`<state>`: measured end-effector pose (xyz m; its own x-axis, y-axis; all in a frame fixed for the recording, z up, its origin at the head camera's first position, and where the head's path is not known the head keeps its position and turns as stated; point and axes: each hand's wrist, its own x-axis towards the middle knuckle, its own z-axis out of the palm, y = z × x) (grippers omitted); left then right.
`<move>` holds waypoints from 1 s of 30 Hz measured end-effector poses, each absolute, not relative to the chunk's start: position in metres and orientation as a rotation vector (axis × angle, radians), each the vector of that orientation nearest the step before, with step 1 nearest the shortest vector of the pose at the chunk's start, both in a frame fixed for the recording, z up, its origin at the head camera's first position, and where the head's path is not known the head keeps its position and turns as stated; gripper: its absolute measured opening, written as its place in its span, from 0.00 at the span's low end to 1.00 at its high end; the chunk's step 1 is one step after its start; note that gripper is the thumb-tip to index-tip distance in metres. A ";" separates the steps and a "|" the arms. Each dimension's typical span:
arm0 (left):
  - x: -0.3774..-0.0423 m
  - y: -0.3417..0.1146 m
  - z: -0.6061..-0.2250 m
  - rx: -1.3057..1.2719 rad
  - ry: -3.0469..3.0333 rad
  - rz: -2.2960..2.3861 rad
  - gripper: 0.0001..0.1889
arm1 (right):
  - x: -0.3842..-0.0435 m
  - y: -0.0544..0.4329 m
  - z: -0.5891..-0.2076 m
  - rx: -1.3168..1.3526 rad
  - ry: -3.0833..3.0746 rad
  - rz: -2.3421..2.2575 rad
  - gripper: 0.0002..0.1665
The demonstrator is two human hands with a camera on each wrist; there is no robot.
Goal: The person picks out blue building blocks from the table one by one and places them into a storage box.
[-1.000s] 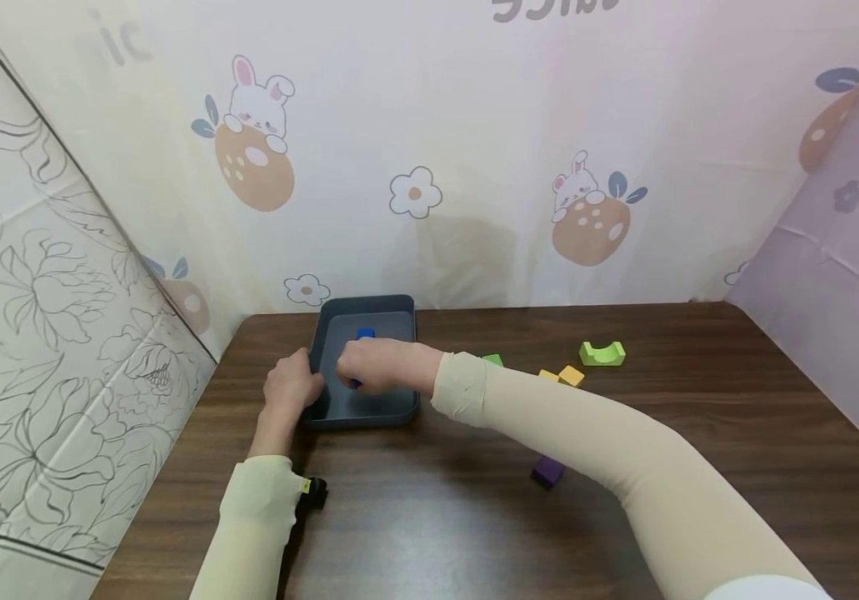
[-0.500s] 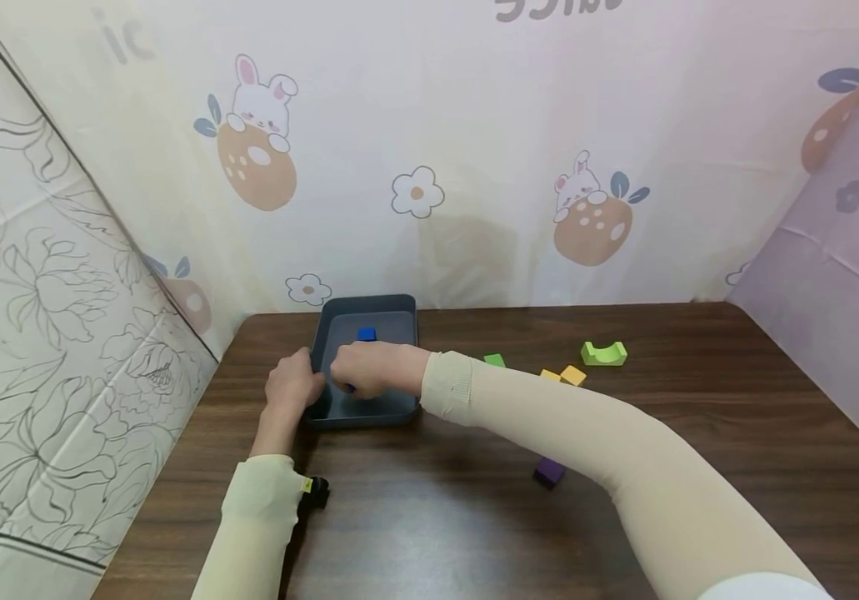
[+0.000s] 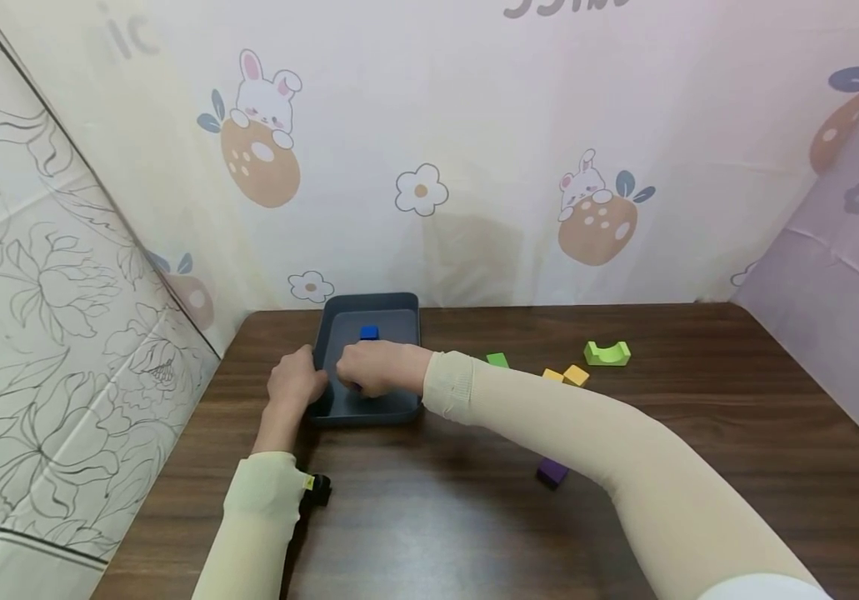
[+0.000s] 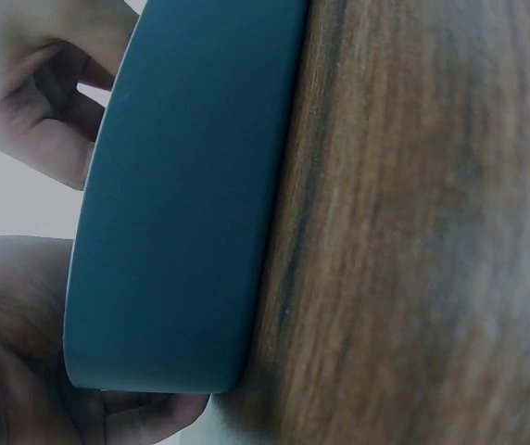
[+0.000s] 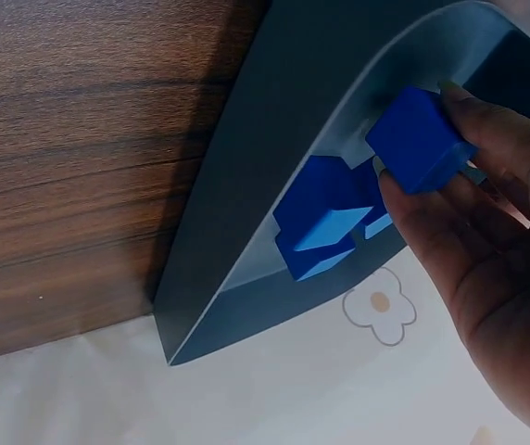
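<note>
My left hand [image 3: 295,379] grips the left side of a dark grey-blue tray [image 3: 365,421], whose outer wall [image 4: 182,204] fills much of the left wrist view. Over the inside of the tray, my right hand [image 3: 375,368] pinches a blue block [image 5: 418,139] between thumb and fingers. Several more blue blocks [image 5: 322,199] lie close together in the tray, beside the held one in the right wrist view. From the head, one blue block [image 3: 369,332] shows just beyond the right hand, which hides the held block there.
Across the wooden table [image 3: 429,517], right of the tray, lie a green block [image 3: 497,360], two yellow blocks [image 3: 576,376], a purple block [image 3: 552,472] and a light green notched block [image 3: 607,353]. The right forearm partly covers some. A patterned curtain [image 3: 474,125] stands behind.
My right hand has shifted slightly left over the tray and a little back; the bit of blue seen under it earlier is now hidden. The left hand keeps its grip.
</note>
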<state>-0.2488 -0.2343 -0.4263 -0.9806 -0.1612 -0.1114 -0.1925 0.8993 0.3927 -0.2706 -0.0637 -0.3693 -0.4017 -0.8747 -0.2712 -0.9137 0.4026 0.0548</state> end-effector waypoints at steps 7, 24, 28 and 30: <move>-0.248 -0.235 -0.426 -0.267 2.979 0.624 0.29 | -0.273 -0.062 -0.372 -1.559 2.472 0.298 0.09; -0.248 -0.233 -0.427 -0.253 3.011 0.641 0.29 | -0.282 -0.036 -0.347 -1.485 2.498 0.090 0.16; -0.247 -0.233 -0.426 -0.269 3.001 0.646 0.30 | -0.286 -0.024 -0.341 -1.477 2.521 0.006 0.19; -0.247 -0.233 -0.426 -0.276 2.988 0.652 0.30 | -0.288 -0.018 -0.339 -1.482 2.527 -0.029 0.20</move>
